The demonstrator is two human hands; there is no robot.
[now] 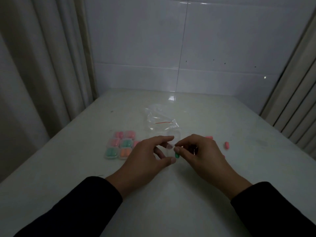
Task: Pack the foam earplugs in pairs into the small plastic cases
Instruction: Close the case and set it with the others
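At the middle of the white table [171, 194], my left hand [147, 158] holds a small clear plastic case [170, 149] between thumb and fingers. My right hand [200, 154] pinches a green foam earplug [177, 155] right at the case. To the left lie several filled cases [119, 146] in a block, holding pink, green and orange pairs. A loose pink earplug [226, 145] lies to the right, and another pink one [209, 138] shows just behind my right hand. An empty clear case [173, 134] sits behind my fingers.
A crumpled clear plastic bag [159, 118] with a red strip lies behind the hands. A tiled wall [188, 48] closes the far edge, a curtain [42, 65] hangs at the left and a ribbed panel [294, 100] stands at the right.
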